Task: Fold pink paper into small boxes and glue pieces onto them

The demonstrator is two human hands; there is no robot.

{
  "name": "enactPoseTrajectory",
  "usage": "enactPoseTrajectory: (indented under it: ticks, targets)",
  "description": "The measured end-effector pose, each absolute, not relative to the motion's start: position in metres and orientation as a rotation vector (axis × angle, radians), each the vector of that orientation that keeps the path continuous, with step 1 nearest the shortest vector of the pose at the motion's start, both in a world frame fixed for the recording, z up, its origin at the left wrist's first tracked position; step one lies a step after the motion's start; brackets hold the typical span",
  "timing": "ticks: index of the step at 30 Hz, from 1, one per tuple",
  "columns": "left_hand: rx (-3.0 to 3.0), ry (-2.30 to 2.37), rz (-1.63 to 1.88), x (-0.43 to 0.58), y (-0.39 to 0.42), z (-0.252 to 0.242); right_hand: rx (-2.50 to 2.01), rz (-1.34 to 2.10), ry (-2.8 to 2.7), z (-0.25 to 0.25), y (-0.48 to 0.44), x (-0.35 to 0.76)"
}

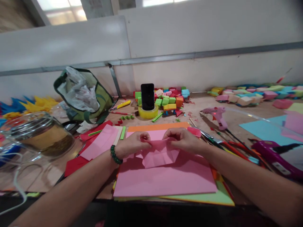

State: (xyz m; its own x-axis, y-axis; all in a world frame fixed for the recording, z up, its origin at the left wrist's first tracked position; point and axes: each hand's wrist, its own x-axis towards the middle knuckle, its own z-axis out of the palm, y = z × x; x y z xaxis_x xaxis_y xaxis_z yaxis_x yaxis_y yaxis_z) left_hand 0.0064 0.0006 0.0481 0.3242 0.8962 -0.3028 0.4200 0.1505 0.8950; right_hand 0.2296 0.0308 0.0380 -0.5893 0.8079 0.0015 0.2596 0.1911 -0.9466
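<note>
A creased piece of pink paper (159,155) is held up between my two hands, with its lower edge hanging over the sheets. My left hand (133,143), with a green bead bracelet at the wrist, pinches its left top edge. On the other side my right hand (183,140) grips the right top edge, thumb against the paper. Beneath both hands lies a stack of coloured paper with a pink sheet (165,183) uppermost. Orange, yellow and green edges show from under it. The fingertips behind the paper are partly hidden.
A phone (147,96) stands in a yellow tape roll (148,112), before folded paper blocks (169,101). To the right lie scissors (213,140), a pink glue gun (217,115) and a purple glue gun (276,159). A glass jar (44,135) and a green bag (101,91) stand left.
</note>
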Motion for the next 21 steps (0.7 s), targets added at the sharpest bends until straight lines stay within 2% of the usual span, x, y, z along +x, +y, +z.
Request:
enactPoseTrajectory:
  ticks: [4, 15, 21]
  targets:
    - [1.617, 1.285, 0.542, 0.005, 0.000, 0.048, -0.935, 1.309, -1.970, 0.037, 0.029, 0.227]
    - [1.754, 1.123, 0.466, 0.011, -0.009, 0.049, -0.681, 0.620, -2.246, 0.031, 0.006, 0.220]
    - [1.748, 1.027, 0.431, 0.014, -0.014, 0.050, -0.598, 0.507, -2.294, 0.033, -0.007, 0.213]
